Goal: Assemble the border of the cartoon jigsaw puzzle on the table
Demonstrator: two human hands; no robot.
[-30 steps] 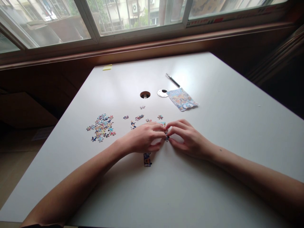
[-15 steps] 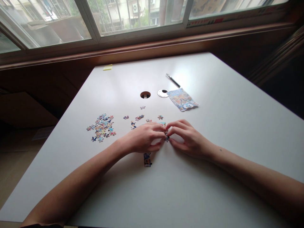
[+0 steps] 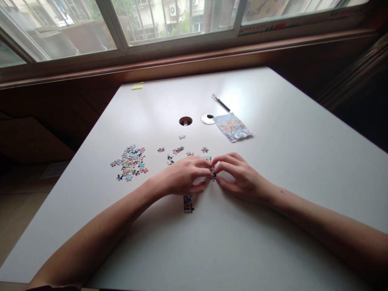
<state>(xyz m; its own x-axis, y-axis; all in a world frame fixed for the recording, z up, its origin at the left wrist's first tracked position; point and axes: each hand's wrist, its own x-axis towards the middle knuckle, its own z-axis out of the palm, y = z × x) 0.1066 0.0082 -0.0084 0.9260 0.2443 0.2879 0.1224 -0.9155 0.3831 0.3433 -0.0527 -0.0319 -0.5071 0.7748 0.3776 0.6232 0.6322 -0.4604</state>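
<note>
White table (image 3: 236, 250), set beneath a sliding window (image 3: 182, 20) with barred buildings and greenery outside. Left hand (image 3: 188, 176): palm down, fingers bent, fingertips on a small puzzle cluster (image 3: 212, 175). Right hand (image 3: 241, 176): fingers and thumb curved inward, tips on the opposite side of the same cluster, so that the two hands grasp it between them; how its pieces join is hidden by the fingers. One light-blue piece (image 3: 207, 157), partly covered, just beyond the left fingertips. One dark-blue and orange puzzle section (image 3: 188, 205), lying on the near side of the left hand, its upper end hidden. Several loose pieces (image 3: 178, 150), multicoloured, scattered beyond the left hand, one of them farther out than the others. One pile of pieces (image 3: 131, 162), mixed colours, well to the left of the left hand. One illustrated sheet (image 3: 233, 127), beyond the right hand, its corner at a round silver cover (image 3: 204, 120). One round table hole (image 3: 185, 118), beyond the left hand. One dark pen (image 3: 222, 103), past the sheet. One yellow slip (image 3: 137, 86), farthest from both hands, at the table's far left corner.
</note>
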